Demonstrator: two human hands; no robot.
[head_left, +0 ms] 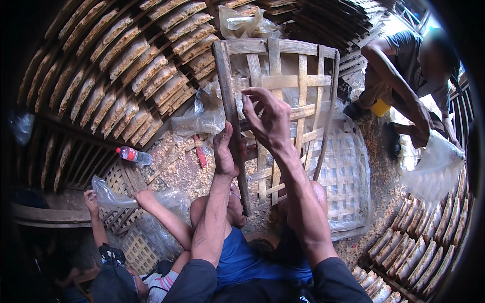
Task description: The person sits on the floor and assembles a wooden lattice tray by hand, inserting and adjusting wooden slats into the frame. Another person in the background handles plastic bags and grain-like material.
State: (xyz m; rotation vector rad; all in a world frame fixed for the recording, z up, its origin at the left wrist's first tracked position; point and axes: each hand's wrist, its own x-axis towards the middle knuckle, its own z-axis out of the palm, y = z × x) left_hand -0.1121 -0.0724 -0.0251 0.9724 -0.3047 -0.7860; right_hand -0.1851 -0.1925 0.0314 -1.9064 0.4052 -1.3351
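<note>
A woven bamboo rack [283, 121] stands nearly upright at the centre of the view, its long axis running from 12 o'clock down to 6 o'clock and leaning slightly, its top edge toward 12. It is a weathered, pale brown lattice of flat slats set in a thicker frame, with wide gaps through which clear plastic shows. The left hand [225, 151] is wrapped around the left frame rail, thumb up. The right hand [268, 118] rests on the lattice just beside it, fingers curled over a slat near the same rail. At 12 o'clock a crumpled clear plastic bag [242, 22] sits above the rack. At 9 o'clock a clear plastic bottle [134, 155] with a red cap lies on the crumb-strewn floor [187, 171]. At 3 o'clock another person [404, 65] bends over a clear bag [429, 169], with a yellow container [380, 107] beside them. Rows of tan crackers [126, 76] on racks fill 10 o'clock and 4 o'clock.
</note>
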